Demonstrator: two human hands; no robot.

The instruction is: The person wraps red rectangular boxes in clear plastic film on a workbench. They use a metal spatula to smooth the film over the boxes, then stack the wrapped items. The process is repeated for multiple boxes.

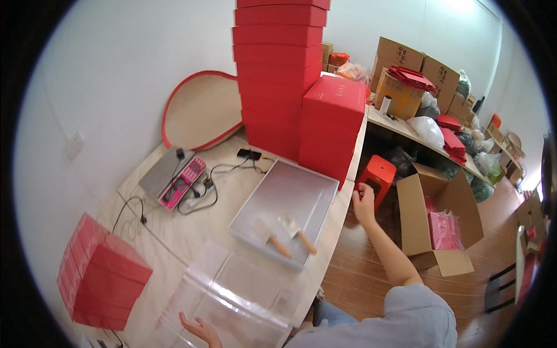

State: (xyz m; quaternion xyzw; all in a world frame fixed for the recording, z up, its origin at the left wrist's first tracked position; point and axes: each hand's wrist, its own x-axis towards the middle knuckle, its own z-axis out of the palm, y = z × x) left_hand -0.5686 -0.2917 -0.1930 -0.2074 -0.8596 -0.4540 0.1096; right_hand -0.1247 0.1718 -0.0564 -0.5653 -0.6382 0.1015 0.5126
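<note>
My left hand (201, 330) is low in the view, fingers apart and holding nothing, over clear plastic film (243, 287) spread on the table. My right hand (364, 203) is beyond the table's right edge with its fingers curled. It is in front of a red plastic stool (382, 172); whether it touches the stool or holds anything is not clear. On a grey metal slab (287, 191) lie two scrapers with wooden handles, a left scraper (278, 247) and a right scraper (306, 242).
Red boxes (278, 87) form a tall stack behind the slab, beside a large red box (333, 126). A digital scale (182, 182) sits among black cables (215, 198). Wrapped red boxes (109, 278) stand left. An open carton (413, 213) with pink packets is on the floor.
</note>
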